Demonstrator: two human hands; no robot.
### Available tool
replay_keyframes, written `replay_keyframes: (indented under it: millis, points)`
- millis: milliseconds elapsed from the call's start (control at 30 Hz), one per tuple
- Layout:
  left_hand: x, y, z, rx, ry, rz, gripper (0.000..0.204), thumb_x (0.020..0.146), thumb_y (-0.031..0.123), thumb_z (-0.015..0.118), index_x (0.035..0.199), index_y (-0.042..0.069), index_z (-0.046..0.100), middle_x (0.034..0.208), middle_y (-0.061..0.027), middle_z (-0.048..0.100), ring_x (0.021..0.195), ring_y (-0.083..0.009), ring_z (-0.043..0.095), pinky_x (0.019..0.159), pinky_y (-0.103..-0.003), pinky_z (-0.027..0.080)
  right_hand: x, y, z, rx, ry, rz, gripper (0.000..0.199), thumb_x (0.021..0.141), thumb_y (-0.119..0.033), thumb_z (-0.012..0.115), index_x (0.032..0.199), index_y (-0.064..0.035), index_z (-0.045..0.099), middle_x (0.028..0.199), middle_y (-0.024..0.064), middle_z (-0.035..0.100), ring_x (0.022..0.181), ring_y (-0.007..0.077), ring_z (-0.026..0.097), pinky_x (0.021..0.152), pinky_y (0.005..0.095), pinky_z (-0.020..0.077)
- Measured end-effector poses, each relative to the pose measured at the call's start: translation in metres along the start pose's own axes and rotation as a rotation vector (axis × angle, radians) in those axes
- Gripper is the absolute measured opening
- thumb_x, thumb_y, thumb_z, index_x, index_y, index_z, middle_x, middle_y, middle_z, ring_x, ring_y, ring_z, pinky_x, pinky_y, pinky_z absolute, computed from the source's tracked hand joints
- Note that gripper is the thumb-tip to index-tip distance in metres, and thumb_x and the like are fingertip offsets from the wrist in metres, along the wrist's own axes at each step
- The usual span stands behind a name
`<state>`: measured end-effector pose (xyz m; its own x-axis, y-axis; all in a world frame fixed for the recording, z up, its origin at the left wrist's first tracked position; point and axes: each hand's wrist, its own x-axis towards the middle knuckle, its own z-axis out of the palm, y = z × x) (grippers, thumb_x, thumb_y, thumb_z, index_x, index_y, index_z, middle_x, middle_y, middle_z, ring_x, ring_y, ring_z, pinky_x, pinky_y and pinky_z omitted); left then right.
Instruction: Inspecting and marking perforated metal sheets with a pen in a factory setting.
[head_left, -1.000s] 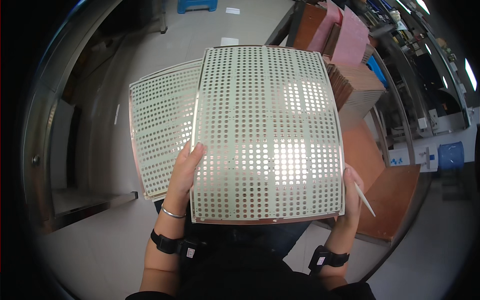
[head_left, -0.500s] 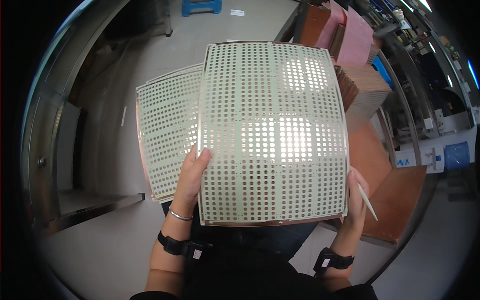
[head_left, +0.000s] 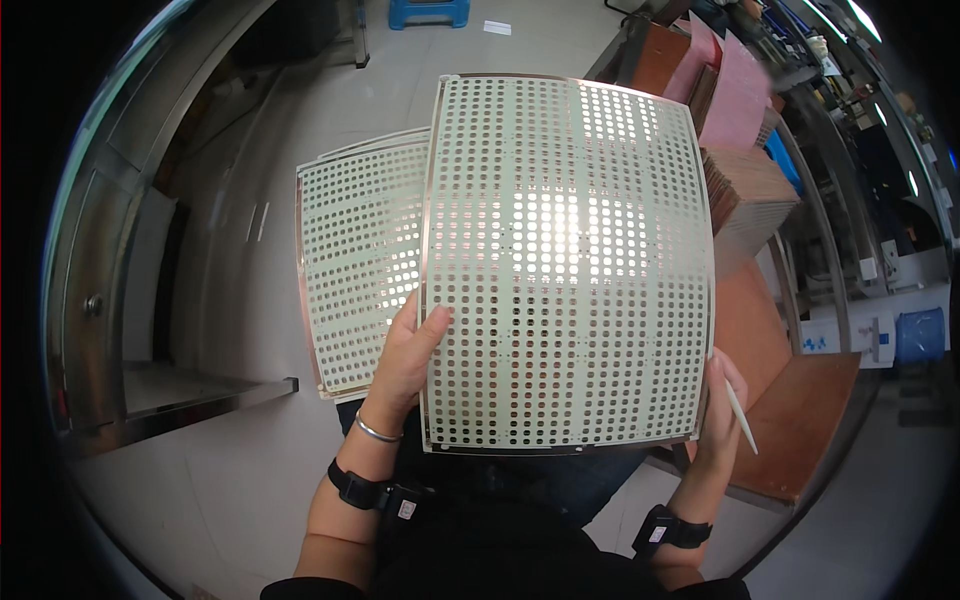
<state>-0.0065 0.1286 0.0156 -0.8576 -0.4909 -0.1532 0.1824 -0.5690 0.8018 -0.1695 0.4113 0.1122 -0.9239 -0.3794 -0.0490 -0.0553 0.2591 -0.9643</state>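
A large circuit board panel [head_left: 480,370], pale green with rows of small shiny metal pads and copper-coloured edges, is held up in front of me. My left hand [head_left: 408,358] is closed on its left edge, thumb on the face and fingers hidden behind. At the lower right edge, my right hand [head_left: 722,410] grips the panel, its fingers partly hidden. A slim white pen-like stick [head_left: 740,415] juts out from that same hand. Behind the left edge, more such panels [head_left: 345,270] stand tilted in a small stack, partly covered by the held one.
To the right, a brown board rack [head_left: 800,430] carries a stack of thin copper-brown panels [head_left: 750,195] with pink sheets [head_left: 735,90] beyond. A metal cabinet [head_left: 95,270] and a metal bar [head_left: 200,412] are on the left. A blue stool [head_left: 428,12] stands far ahead.
The whole scene has shifted slightly right in view. Bright glare has moved up and left across the held panel, which is tilted a little differently. Both hands keep their hold.
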Motion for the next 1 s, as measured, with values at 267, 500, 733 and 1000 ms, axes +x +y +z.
replay_keyframes:
  millis: [267,500,733,1000]
  points:
    - [-0.005,0.005,0.002,-0.024,-0.007,-0.026,0.048,0.092,0.017,0.057,0.133,-0.001,0.039,0.119,-0.0091,0.055,0.105,-0.0139,0.055,0.091,-0.029,0.045,0.003,0.007,-0.002,-0.018,-0.026,-0.003,0.039,0.096,-0.024,0.046,0.110,0.0089,0.059,0.091,0.0071,0.063,0.080,0.0094,0.055,0.072,0.0215,0.0416]
    - [-0.004,0.005,0.003,0.002,-0.076,-0.008,0.050,0.090,0.016,0.059,0.132,-0.002,0.038,0.120,-0.0090,0.055,0.108,-0.0143,0.053,0.094,-0.030,0.043,0.004,0.013,-0.002,0.093,0.017,0.036,0.033,0.096,-0.018,0.045,0.110,0.0094,0.058,0.095,0.0103,0.064,0.082,0.0122,0.059,0.076,0.0231,0.0455]
    - [-0.006,0.007,0.004,0.053,-0.072,-0.021,0.051,0.089,0.016,0.060,0.132,-0.002,0.039,0.120,-0.0086,0.054,0.108,-0.0138,0.051,0.095,-0.030,0.042,0.005,0.017,-0.001,0.140,-0.002,0.041,0.032,0.096,-0.017,0.046,0.108,0.0098,0.057,0.095,0.0121,0.065,0.083,0.0135,0.060,0.076,0.0243,0.0465]
    - [-0.009,0.010,0.004,0.122,-0.081,-0.047,0.050,0.088,0.010,0.059,0.131,-0.004,0.038,0.121,-0.0098,0.054,0.109,-0.0153,0.051,0.096,-0.032,0.041,0.004,0.023,-0.004,0.243,0.024,0.088,0.026,0.097,-0.016,0.045,0.096,0.0056,0.058,0.089,0.0106,0.063,0.079,0.0137,0.060,0.075,0.0249,0.0463]
